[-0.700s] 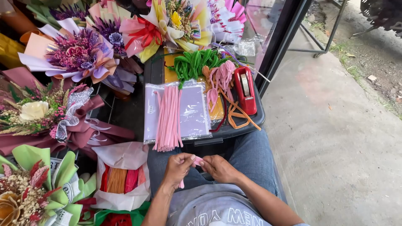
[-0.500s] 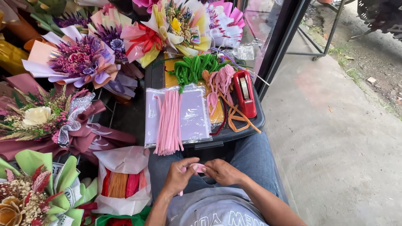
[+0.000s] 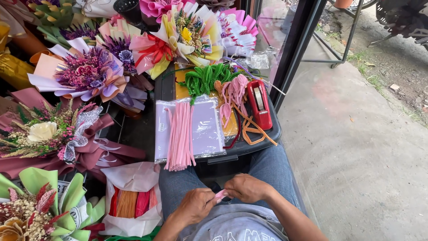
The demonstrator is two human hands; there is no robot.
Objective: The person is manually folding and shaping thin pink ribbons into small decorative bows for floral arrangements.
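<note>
At the bottom centre of the frame the person's left hand and right hand meet over the lap, fingers of both pinched closed on a small pink pipe cleaner piece that shows only as a short loop between the fingertips — held close to the body, it seems, so that both hands can bend it with fine control. Just above the hands, in the middle of the frame, a dark tray rests across the knees as a bench, putting materials within easy reach. On it a bundle of pink pipe cleaners lies straight over a pale lilac sheet pack, its ends overhanging the near edge. Higher on the tray sits a tangle of green pipe cleaners, and beside it some pink looped pieces that look already shaped. A red tape dispenser stands along the tray's right side, near loose orange pipe cleaners. At lower left a white plastic bag stands open beside the left knee, holding more coloured stems. Wrapped bouquets fill the left and upper parts of the frame, propped with their blooms facing outward, and bare concrete pavement takes up the right.
</note>
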